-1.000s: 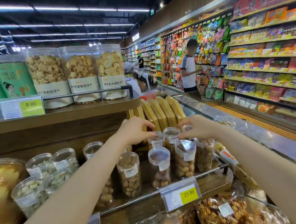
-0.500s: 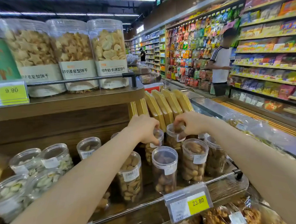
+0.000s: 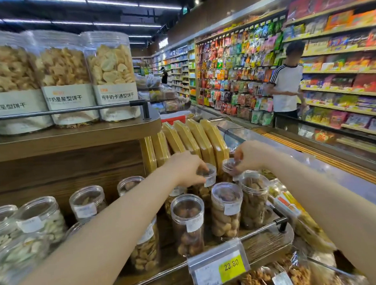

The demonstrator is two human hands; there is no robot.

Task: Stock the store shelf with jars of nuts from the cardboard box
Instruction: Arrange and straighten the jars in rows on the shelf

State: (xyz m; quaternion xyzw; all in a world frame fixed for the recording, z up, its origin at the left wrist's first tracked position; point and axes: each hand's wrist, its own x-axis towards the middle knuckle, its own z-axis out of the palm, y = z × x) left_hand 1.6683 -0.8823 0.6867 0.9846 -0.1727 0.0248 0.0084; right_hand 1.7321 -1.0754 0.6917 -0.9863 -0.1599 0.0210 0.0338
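A supermarket aisle is seen, with a wooden two-tier display stand in the foreground and stocked wall shelving behind. On the lower shelf (image 3: pixel 264 245) the fingers of the left hand (image 3: pixel 185 169) are curled over the lid of a rear jar (image 3: pixel 207 176), and those of the right hand (image 3: pixel 247 156) are pinched on the lid of the neighbouring rear jar (image 3: pixel 228 168) — both jars are held at the top, in the back row, at roughly twelve o'clock from the price tag (image 3: pixel 220 269). It cannot be told whether they already rest on the shelf. Outward from the fingers, three nut jars are counted in the front row at the right: one at centre (image 3: pixel 188 225), one at its two o'clock (image 3: pixel 226 210) and one further right (image 3: pixel 254 200); a fourth (image 3: pixel 146 251) is partly hidden under the left forearm. More jars stand at nine o'clock, about five with paler contents, though blur makes that count uncertain. Three large biscuit tubs (image 3: pixel 66 83) are counted on the upper tier. No cardboard box is in view, so what is left cannot be judged; the shelf is judged well along — bare space remains near the front rail (image 3: pixel 261 229).
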